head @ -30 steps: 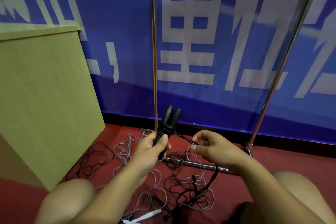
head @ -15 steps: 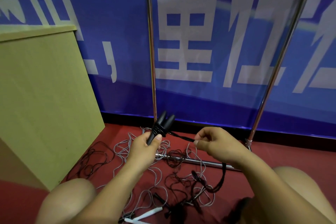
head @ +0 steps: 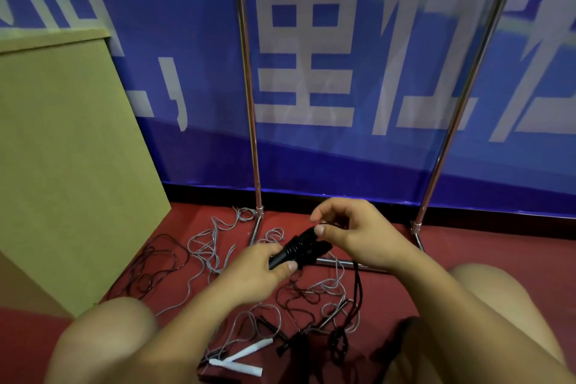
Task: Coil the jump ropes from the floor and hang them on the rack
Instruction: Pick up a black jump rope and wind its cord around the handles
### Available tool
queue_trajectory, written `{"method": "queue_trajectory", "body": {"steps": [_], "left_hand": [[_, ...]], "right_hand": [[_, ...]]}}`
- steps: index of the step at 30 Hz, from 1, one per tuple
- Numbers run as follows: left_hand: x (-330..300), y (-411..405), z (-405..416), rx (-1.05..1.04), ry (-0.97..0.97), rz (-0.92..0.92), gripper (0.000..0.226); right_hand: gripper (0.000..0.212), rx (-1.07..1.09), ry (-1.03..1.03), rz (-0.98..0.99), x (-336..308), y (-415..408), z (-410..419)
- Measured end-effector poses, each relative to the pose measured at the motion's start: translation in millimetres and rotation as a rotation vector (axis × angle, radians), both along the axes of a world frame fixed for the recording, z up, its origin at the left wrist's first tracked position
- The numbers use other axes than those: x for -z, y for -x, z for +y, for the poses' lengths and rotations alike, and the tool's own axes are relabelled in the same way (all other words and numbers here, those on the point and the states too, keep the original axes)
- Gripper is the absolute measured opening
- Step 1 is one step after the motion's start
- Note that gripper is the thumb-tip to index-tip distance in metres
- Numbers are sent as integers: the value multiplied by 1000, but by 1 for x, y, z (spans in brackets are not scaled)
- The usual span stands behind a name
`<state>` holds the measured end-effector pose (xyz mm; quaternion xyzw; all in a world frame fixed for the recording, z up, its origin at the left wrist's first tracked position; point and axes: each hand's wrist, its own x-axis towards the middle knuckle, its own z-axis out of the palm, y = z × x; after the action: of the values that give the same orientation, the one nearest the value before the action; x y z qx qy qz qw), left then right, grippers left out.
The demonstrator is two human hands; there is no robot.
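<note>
A: What does the left hand (head: 254, 271) have?

B: It grips the 2 black handles (head: 297, 251) of a jump rope, fingers curled round their lower ends, thumb on top. The handles lie together, tilted up toward the right, with black cord wound round their middle.

A: And the right hand (head: 352, 234)?

B: It sits just above the upper ends of the handles. Thumb and forefinger pinch the black cord (head: 358, 284) there, the other fingers curled loosely. From under that hand the cord drops in a doubled strand to the floor (head: 498, 256) between the knees.

A: Where are the other ropes?

B: On the red floor under the hands. Grey ropes (head: 212, 246) lie in loose tangles around the rack's foot, and a black rope (head: 159, 262) sprawls near the tan box (head: 62, 165) on the left. 2 white handles (head: 246, 355) lie close to the bottom edge, next to short black handles.

A: And the rack (head: 249, 103)?

B: 2 metal poles rise in front of a blue banner (head: 187, 40) with big white characters. A low crossbar runs along the floor behind the hands. Its top is out of view.
</note>
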<state>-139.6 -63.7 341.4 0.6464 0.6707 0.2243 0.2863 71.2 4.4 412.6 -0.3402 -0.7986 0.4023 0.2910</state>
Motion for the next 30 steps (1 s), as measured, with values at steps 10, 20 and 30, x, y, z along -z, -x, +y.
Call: {"method": "queue_trajectory", "body": {"steps": [10, 20, 30], "left_hand": [[-15, -5, -12, 314, 66, -260, 15], [-35, -3, -23, 452, 115, -483, 25], [-42, -2, -28, 414, 53, -760, 57]], "right_hand": [[8, 113, -120, -106, 7, 3, 4], [21, 52, 323, 45, 2, -1, 9], [37, -46, 443, 84, 7, 7, 3]]}}
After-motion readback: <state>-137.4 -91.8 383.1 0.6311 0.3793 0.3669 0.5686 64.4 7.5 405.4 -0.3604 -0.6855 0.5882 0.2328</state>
